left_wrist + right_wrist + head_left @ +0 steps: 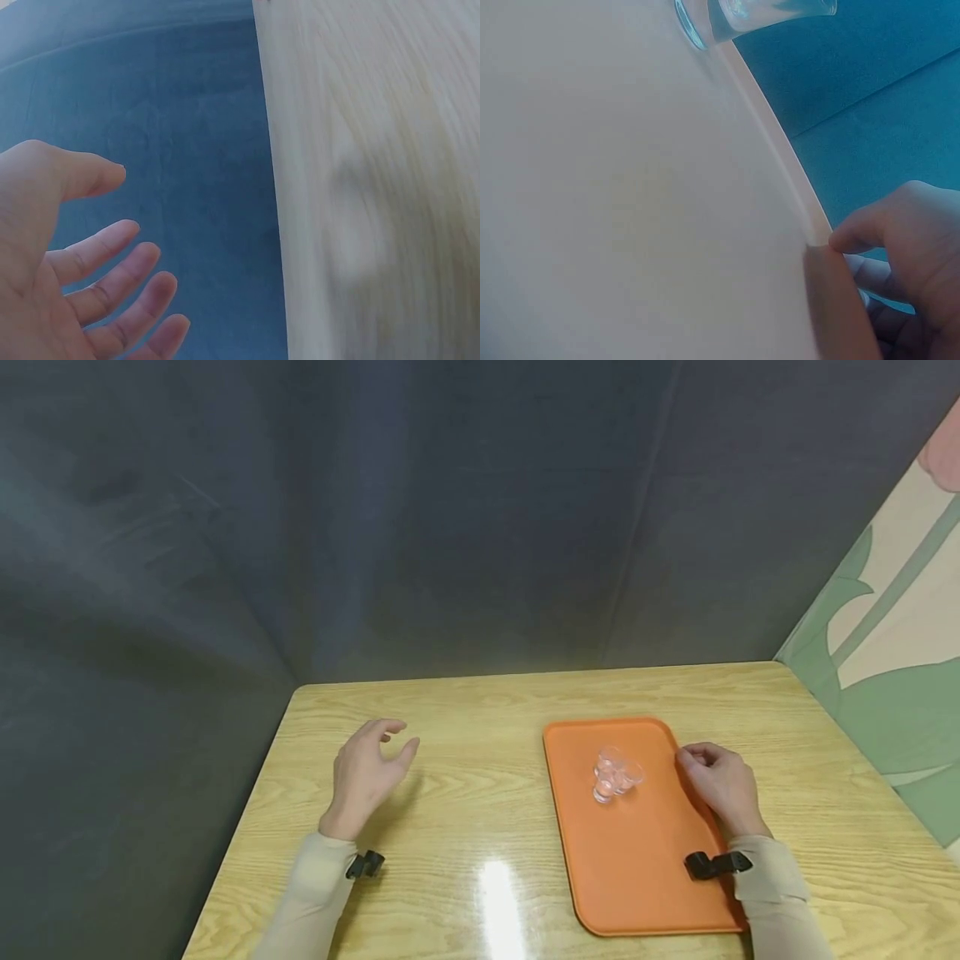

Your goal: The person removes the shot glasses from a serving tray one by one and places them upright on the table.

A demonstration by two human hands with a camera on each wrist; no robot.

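Note:
An orange tray (637,868) lies on the right part of the table, its long side running away from me. On its far half, small clear glasses (604,788) stand clustered together. My right hand (723,783) pinches the tray's right rim; in the right wrist view the thumb (866,227) is on the rim and the other fingers go under it. One glass (784,13) shows at the top of that view. Well left of the tray, my left hand (363,781) hovers over the table with fingers spread and loosely bent, holding nothing.
The light wood-grain table (465,793) has a bright reflection near its front. A dark cloth (480,527) hangs behind it and along the left side. At the right stands a panel with a leaf pattern (900,693). Each wrist wears a small black camera.

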